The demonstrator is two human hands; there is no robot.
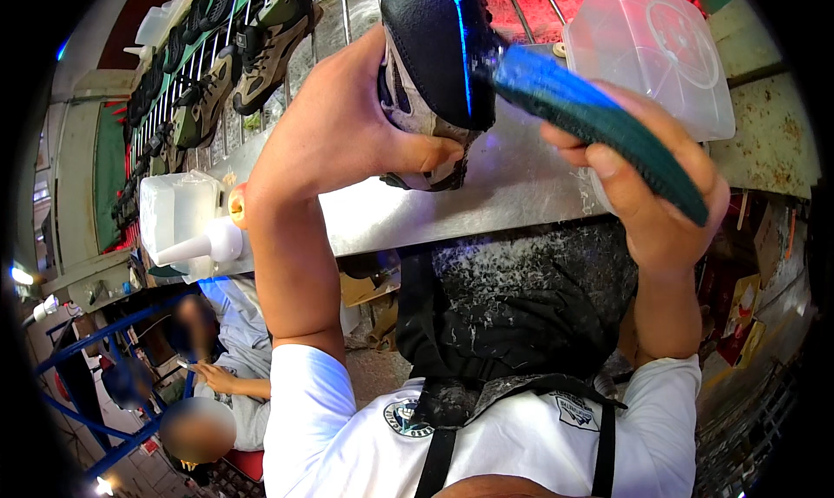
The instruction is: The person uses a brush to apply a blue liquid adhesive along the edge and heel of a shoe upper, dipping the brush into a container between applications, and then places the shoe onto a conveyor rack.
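My left hand [347, 129] grips a shoe [434, 50] at the top middle, its thumb across the grey-tan side. Smooth black surface faces up, with a glowing blue line along its edge. In my right hand [660, 163] is a long, curved dark-green piece [621, 137] with a textured side and bright blue light along its upper part. Its far end meets or nearly meets the shoe's right side; I cannot tell whether they touch. Whether this piece is a brush or a sole is unclear. Both hands are above a metal worktable [417, 215].
Several shoes [274, 50] line a barred rack at upper left. A translucent container [647, 55] stands at upper right. By my left forearm are a clear tub [178, 207], a white nozzle bottle [213, 242] and a reddish round fruit [237, 204]. A seated person [239, 350] is at lower left.
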